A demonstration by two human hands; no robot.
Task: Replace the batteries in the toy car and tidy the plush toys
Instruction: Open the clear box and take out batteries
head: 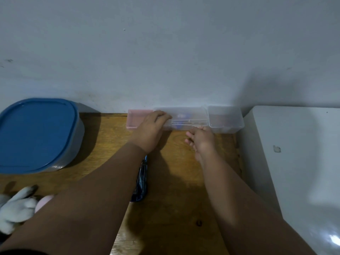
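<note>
A long clear plastic case lies against the wall at the back of the wooden table. My left hand grips its left end, fingers curled over the lid. My right hand touches the front edge near its right end with the fingertips. Small blue and pink items show blurred through the case. The blue toy car lies on the table under my left forearm, mostly hidden. A white plush toy with a pink part sits at the lower left.
A large grey tub with a blue lid stands at the left. A pink flat box lies left of the clear case, and a clear open box right of it. A white cabinet borders the table on the right.
</note>
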